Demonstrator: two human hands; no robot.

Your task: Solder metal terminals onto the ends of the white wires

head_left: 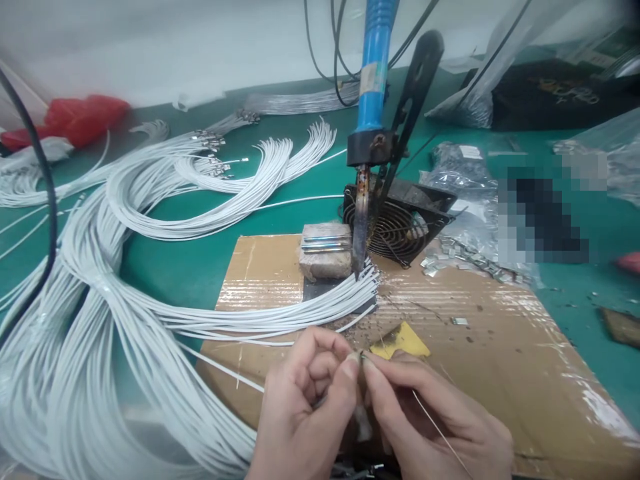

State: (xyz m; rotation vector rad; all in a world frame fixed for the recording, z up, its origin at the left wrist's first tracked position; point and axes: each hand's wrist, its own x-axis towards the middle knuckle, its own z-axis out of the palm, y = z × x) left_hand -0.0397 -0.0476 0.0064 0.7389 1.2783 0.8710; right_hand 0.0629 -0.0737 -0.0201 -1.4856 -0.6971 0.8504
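My left hand (313,400) is closed in a pinch, thumb against fingertip, low in the middle of the view. A white cable (220,365) runs into it from the left. Its tip meets the fingertips of my right hand (430,407), where a tiny dark piece shows, mostly hidden. My right hand is closed too, with a thin solder wire (437,430) trailing out between its fingers. Above the hands, a blue-handled soldering iron (373,87) hangs tip down in a black clamp, its tip near the ends of a bundle of white cables (280,315).
Under the hands lies a cardboard sheet (500,347) with a yellow sponge (407,341) and a small metal connector (459,321). A block with metal rods (326,250) and a black fan (400,220) stand behind. More cable bundles (105,293) fill the left; bagged parts (460,173) lie right.
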